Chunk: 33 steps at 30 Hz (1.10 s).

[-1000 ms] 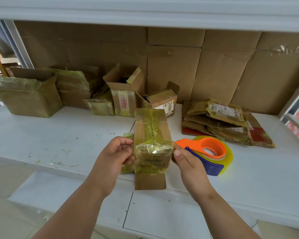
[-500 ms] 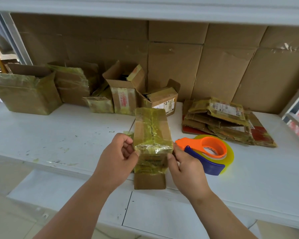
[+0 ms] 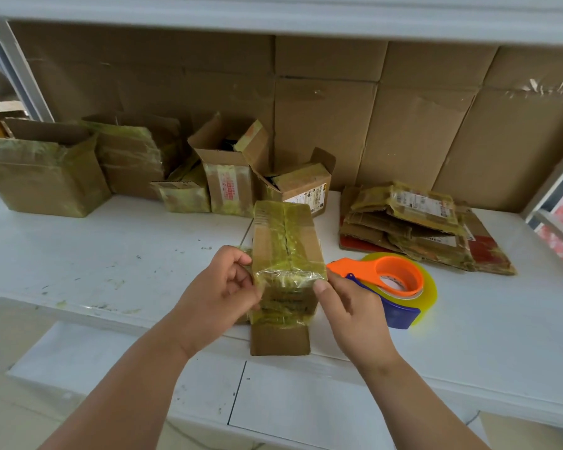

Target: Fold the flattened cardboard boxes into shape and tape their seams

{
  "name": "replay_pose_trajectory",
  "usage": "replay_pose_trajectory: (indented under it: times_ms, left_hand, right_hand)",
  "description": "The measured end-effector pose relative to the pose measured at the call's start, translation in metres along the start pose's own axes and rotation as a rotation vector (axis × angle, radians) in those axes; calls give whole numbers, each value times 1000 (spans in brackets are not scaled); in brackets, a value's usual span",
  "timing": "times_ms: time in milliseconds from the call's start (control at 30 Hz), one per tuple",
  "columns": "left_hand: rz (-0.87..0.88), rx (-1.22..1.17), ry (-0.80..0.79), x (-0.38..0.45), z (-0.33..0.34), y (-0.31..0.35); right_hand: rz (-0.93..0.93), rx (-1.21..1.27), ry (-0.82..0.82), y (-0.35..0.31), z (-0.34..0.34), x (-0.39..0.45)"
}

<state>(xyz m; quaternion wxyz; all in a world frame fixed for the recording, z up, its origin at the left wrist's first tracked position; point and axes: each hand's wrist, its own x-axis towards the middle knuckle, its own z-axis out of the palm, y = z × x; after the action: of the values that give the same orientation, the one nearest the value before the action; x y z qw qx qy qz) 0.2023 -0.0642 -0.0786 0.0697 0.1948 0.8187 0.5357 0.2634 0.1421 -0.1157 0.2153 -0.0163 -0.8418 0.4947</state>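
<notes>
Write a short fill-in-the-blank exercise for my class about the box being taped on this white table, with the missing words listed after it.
1. Both hands, left hand and right hand, press tape onto the small box on the ____ table.
2. The tape dispenser has an ____ handle.
3. The dispenser lies to the ____ of the box.
4. The flattened boxes lie ____ the dispenser.

Missing words: white; orange; right; behind

A white table [image 3: 111, 254] backed by a cardboard-lined wall [image 3: 403, 125].

Six folded boxes [image 3: 286, 241], one dispenser [image 3: 394, 287]
</notes>
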Motion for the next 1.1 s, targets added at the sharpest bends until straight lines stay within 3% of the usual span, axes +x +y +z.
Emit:
replay_pose_trajectory:
  times_ms: [167, 267, 367, 500, 700, 800, 967, 1100]
  left_hand:
    - [59, 205, 180, 6, 9, -1]
    - [88, 201, 220, 7, 12, -7]
    - [160, 241, 176, 6, 9, -11]
    - [184, 271, 137, 7, 3, -13]
    - [192, 271, 172, 11, 7, -12]
    - [149, 232, 144, 13, 8, -12]
    - [-10, -47, -112, 8, -5, -6]
    - [3, 34, -44, 10, -4, -3]
  right_hand:
    - [59, -75, 70, 2, 9, 6]
    - [-2, -133, 112, 6, 10, 8]
    - [-1, -118, 123, 6, 11, 10]
    - [42, -6, -1, 14, 4, 10]
    - [-32, -190, 40, 11, 2, 14]
    - [-44, -205, 66, 13, 3, 12]
    - [11, -125, 12, 10, -2, 7]
    - [8, -161, -50, -1, -5, 9]
